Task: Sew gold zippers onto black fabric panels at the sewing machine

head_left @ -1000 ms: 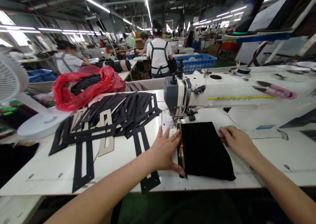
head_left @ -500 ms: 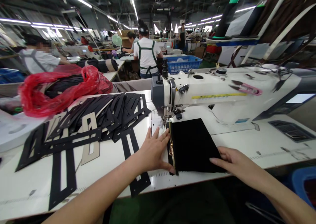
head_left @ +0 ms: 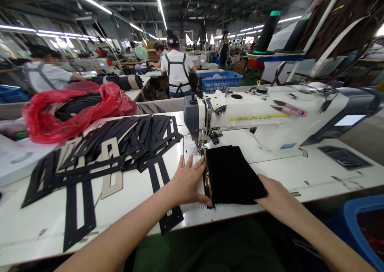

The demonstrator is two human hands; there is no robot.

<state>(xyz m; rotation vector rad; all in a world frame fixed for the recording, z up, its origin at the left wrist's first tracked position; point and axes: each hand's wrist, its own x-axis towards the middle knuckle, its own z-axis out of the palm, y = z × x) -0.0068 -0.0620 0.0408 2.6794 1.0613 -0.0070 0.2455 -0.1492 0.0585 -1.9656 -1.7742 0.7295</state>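
A black fabric piece (head_left: 232, 176) lies on the white sewing table, with a gold-toothed zipper (head_left: 210, 188) along its left edge. The zipper's upper end is at the needle area of the sewing machine (head_left: 255, 106). My left hand (head_left: 187, 184) rests flat with fingers spread, its fingertips and thumb touching the zipper's left side. At the fabric's right edge, my right hand (head_left: 273, 194) grips the cloth, whose lower right corner is lifted; its fingertips are hidden by the cloth. A gold zipper pull (head_left: 207, 179) hangs near the middle of the zipper.
Black and beige slotted frame pieces (head_left: 120, 150) overlap on the table's left. Behind them sits a red plastic bag (head_left: 81, 110) of dark pieces. Pink-handled snips (head_left: 291, 109) lie on the machine arm. A blue bin (head_left: 360, 220) stands lower right. Co-workers (head_left: 177, 66) sit beyond.
My right hand has shifted slightly left and up, and the fabric's right side has bunched and lifted with it. My left hand stays nearly in place.
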